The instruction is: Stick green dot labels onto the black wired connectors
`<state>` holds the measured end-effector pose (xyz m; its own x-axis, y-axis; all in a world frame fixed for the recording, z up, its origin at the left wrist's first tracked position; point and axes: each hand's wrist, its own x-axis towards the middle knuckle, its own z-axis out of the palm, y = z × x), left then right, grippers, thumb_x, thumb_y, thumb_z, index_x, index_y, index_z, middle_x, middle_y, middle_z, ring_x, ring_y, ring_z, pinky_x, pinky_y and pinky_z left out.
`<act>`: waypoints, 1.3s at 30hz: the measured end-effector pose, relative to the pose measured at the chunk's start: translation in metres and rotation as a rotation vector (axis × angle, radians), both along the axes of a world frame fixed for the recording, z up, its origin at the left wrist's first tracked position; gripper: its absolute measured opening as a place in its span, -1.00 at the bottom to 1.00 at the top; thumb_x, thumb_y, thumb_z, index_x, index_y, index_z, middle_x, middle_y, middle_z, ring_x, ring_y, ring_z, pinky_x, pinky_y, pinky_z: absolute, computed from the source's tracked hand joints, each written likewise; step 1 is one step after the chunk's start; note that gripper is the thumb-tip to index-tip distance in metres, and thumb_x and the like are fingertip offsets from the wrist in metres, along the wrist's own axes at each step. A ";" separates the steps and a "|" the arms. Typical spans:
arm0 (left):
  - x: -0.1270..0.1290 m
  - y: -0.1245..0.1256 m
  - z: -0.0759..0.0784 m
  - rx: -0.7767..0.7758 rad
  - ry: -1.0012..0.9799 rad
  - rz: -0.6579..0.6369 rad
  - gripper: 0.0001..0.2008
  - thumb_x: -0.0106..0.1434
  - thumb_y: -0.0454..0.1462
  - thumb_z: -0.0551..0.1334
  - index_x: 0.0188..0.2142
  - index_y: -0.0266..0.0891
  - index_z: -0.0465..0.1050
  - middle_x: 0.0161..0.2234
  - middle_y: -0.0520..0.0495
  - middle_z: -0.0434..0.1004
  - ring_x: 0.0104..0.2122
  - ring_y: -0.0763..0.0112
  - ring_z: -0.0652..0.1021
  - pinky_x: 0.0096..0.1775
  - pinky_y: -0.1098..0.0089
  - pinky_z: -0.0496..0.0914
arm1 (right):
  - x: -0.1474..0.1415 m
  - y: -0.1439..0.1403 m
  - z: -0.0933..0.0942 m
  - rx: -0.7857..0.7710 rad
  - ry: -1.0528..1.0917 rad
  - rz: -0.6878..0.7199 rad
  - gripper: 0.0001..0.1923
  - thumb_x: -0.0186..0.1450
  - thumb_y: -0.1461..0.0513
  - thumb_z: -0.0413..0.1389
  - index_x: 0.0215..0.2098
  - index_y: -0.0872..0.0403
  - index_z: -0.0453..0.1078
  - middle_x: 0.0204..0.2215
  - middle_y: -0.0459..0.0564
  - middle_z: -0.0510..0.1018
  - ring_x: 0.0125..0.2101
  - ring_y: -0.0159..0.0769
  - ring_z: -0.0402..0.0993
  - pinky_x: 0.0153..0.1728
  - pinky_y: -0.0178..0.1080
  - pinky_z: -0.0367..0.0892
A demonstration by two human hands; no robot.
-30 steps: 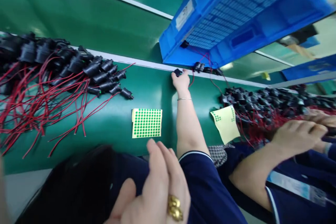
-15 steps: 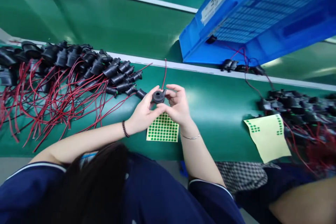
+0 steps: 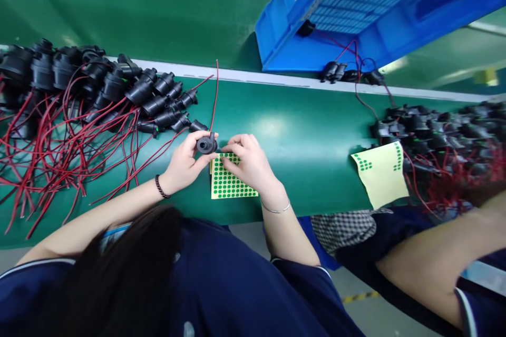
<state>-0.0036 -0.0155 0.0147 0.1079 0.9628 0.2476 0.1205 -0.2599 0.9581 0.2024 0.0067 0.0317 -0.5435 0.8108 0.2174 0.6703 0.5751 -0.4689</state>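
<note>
Matt plastic part [image 3: 208, 144], glossy tabletop [image 3: 308, 152]

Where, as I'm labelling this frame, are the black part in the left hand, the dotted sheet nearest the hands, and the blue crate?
Black part [image 3: 210, 145]: head view, on its round end, beside the hole.
Dotted sheet [image 3: 234, 183]: head view, on its dotted face.
Blue crate [image 3: 348, 2]: head view, on its mesh wall.

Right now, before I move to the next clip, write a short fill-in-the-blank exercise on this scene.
1. The hand holding the black part is the person's ____ one.
2. The sheet partly hidden by the other hand is dotted in ____.
3. The wire running from the held part is coloured ____.
4. A second yellow sheet lies on the person's ____ side.

Missing words: left; green; red; right.
</note>
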 end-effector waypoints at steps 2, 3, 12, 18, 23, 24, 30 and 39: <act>0.000 -0.001 -0.001 -0.001 0.031 -0.001 -0.61 0.30 -0.16 0.32 0.07 -0.16 0.32 0.06 -0.19 0.55 0.06 0.23 0.57 0.11 0.14 0.47 | -0.003 0.001 -0.001 0.018 -0.023 0.005 -0.92 0.28 0.29 0.20 -0.24 0.09 0.51 -0.22 0.11 0.52 -0.23 -0.10 0.36 -0.22 -0.07 0.37; 0.000 -0.001 -0.002 0.000 0.041 -0.002 -0.61 0.31 -0.15 0.32 0.07 -0.15 0.32 0.05 -0.19 0.55 0.06 0.22 0.57 0.10 0.14 0.48 | -0.003 0.002 -0.002 0.026 -0.029 0.005 -0.94 0.28 0.30 0.19 -0.27 0.09 0.51 -0.23 0.12 0.52 -0.23 -0.10 0.35 -0.24 -0.07 0.36; 0.000 -0.004 -0.003 0.147 0.216 -0.041 -0.65 0.33 -0.29 0.26 0.07 -0.15 0.26 0.03 -0.16 0.52 0.06 0.24 0.55 0.07 0.16 0.47 | -0.008 -0.002 0.008 -0.233 0.351 -0.063 -0.93 0.31 0.31 0.15 -0.35 0.04 0.41 -0.31 0.00 0.52 -0.28 -0.26 0.44 -0.25 -0.15 0.37; 0.000 -0.002 -0.011 0.201 0.286 -0.053 -0.63 0.20 -0.41 0.23 -0.03 -0.16 0.22 -0.13 -0.10 0.47 -0.10 0.24 0.52 -0.06 0.18 0.45 | -0.020 -0.016 0.028 -0.710 0.721 -0.176 -0.89 0.31 0.17 0.20 -0.29 0.01 0.37 -0.44 -0.14 0.49 -0.43 -0.40 0.41 -0.38 -0.27 0.35; 0.000 -0.001 -0.012 0.209 0.315 -0.074 -0.64 0.20 -0.41 0.21 -0.04 -0.15 0.19 -0.12 -0.09 0.45 -0.10 0.24 0.49 -0.06 0.17 0.41 | -0.030 -0.020 0.031 -0.793 0.784 -0.202 -0.89 0.27 0.20 0.22 -0.29 0.02 0.36 -0.43 -0.15 0.47 -0.42 -0.42 0.39 -0.38 -0.29 0.34; -0.001 -0.002 -0.012 0.214 0.323 -0.077 -0.64 0.20 -0.41 0.21 -0.04 -0.15 0.18 -0.12 -0.10 0.44 -0.09 0.24 0.49 -0.06 0.17 0.41 | -0.031 -0.020 0.030 -0.790 0.783 -0.202 -0.89 0.27 0.21 0.21 -0.29 0.02 0.36 -0.43 -0.15 0.47 -0.42 -0.43 0.38 -0.38 -0.29 0.33; -0.001 -0.002 -0.012 0.216 0.329 -0.085 -0.61 0.20 -0.41 0.20 -0.01 -0.15 0.17 -0.09 -0.12 0.43 -0.07 0.22 0.48 -0.05 0.15 0.41 | -0.032 -0.023 0.031 -0.787 0.771 -0.188 -0.89 0.26 0.22 0.19 -0.27 0.02 0.35 -0.43 -0.15 0.46 -0.43 -0.44 0.39 -0.38 -0.30 0.34; -0.002 -0.003 -0.017 0.186 0.299 -0.097 -0.62 0.21 -0.37 0.22 -0.01 -0.15 0.17 -0.10 -0.14 0.45 -0.05 0.19 0.50 -0.03 0.13 0.42 | -0.035 -0.022 0.033 -0.761 0.735 -0.195 -0.80 0.24 0.24 0.18 -0.28 -0.01 0.20 -0.41 -0.16 0.44 -0.44 -0.45 0.38 -0.40 -0.29 0.34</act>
<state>-0.0052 -0.0185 -0.0027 0.2911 0.8858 0.3613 0.3545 -0.4507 0.8193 0.1679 -0.0155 0.0652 -0.3317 0.9296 -0.1607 0.1268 -0.1249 -0.9840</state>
